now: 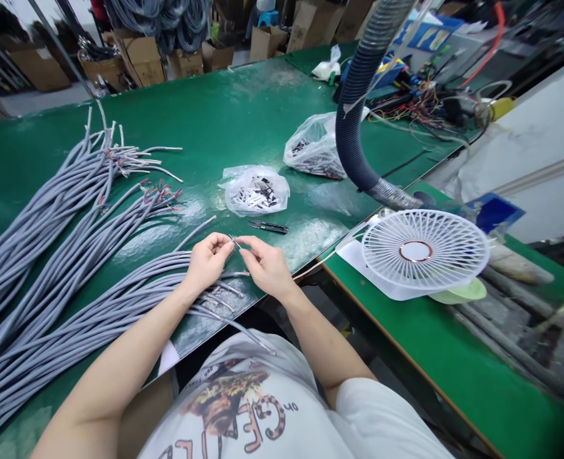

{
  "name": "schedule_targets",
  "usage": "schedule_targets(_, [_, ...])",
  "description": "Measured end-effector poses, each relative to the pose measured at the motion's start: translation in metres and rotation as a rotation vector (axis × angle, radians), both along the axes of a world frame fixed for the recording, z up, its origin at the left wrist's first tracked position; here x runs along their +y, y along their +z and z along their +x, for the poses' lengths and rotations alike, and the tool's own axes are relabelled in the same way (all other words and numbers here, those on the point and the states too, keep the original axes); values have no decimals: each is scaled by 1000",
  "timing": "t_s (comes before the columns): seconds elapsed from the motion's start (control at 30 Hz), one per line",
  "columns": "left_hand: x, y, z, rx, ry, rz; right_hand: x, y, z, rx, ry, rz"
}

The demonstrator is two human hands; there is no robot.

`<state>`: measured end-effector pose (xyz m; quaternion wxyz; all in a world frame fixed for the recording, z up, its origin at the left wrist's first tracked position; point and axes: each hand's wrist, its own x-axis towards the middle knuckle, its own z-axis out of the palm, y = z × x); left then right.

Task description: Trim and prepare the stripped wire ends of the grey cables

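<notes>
Grey multi-core cables [66,255] are lying bundled across the left of the green tabletop [224,108], frayed ends showing coloured cores. The left hand [208,261] and right hand [265,264] are both pinching a thin silvery wire [234,242] between fingertips, just above the tabletop's near edge. Black-handled snips [268,227] are lying just beyond, right of the cables.
</notes>
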<state>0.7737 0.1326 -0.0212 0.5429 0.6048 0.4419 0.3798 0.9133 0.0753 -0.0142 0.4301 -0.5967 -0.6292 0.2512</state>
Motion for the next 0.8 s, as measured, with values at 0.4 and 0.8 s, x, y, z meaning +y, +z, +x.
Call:
schedule_targets(0.4, [0, 1, 0, -82, 42, -45, 12, 10, 25, 318, -17, -6])
schedule_targets(0.8, [-3, 4, -3, -135, 38, 47, 12, 1, -5, -15, 4, 90])
